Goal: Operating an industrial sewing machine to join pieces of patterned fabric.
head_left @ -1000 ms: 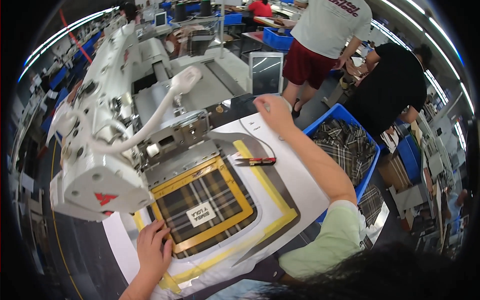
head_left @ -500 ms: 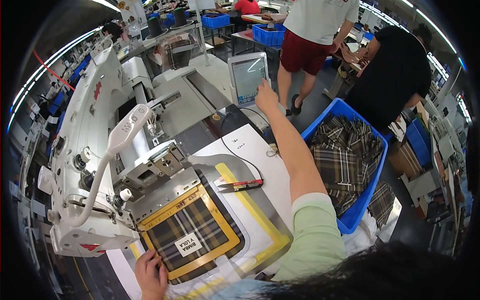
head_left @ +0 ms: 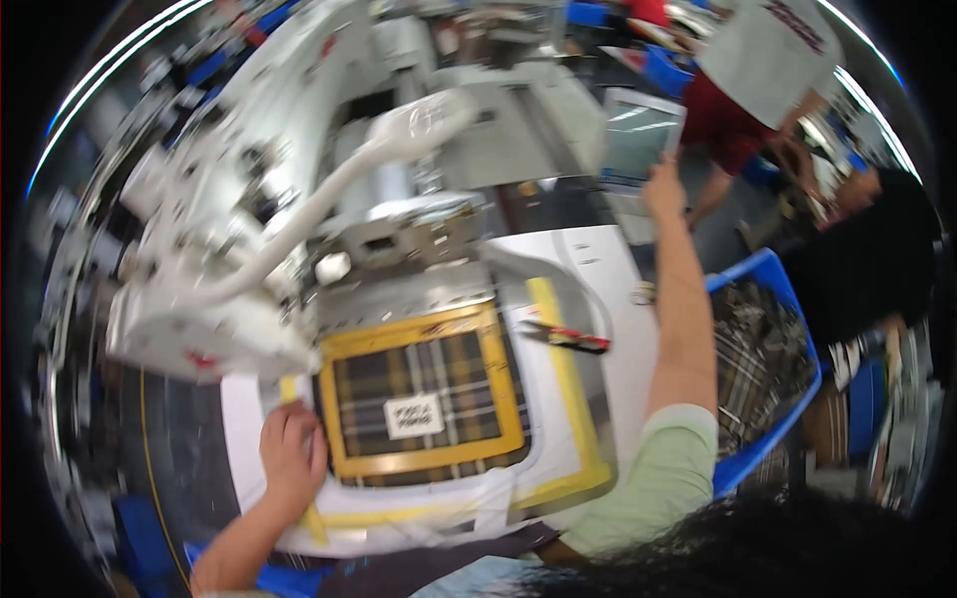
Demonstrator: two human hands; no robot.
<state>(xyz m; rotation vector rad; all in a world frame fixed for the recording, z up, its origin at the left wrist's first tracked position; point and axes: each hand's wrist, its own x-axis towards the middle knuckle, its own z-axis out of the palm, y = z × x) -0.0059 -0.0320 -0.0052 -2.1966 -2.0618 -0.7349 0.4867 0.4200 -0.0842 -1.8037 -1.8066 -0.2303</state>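
Observation:
My left hand [head_left: 292,450] rests on the white sheet just beside the left edge of a yellow rectangular frame [head_left: 506,402]. Its fingers are bent and the thumb stands apart, holding nothing that I can see. Inside the frame lies brown plaid fabric [head_left: 367,377] with a white label patch [head_left: 414,417] on it. My right arm stretches far forward, and my right hand [head_left: 665,189] is at the lower right corner of a tablet screen [head_left: 638,140]. Blur hides how its fingers are set. Red-handled snips [head_left: 566,337] lie right of the frame.
A white sewing machine [head_left: 214,289] with a curved lamp arm [head_left: 329,199] fills the left. At right stands a blue crate [head_left: 766,458] with plaid pieces [head_left: 763,349]. Two people stand beyond it, one in a white shirt [head_left: 773,55], one in black [head_left: 882,249].
The view has swung left, so the machine, frame and crate sit further right, and the picture is blurred. My left hand has moved off the frame's corner to beside its left edge. My right hand stays by the tablet.

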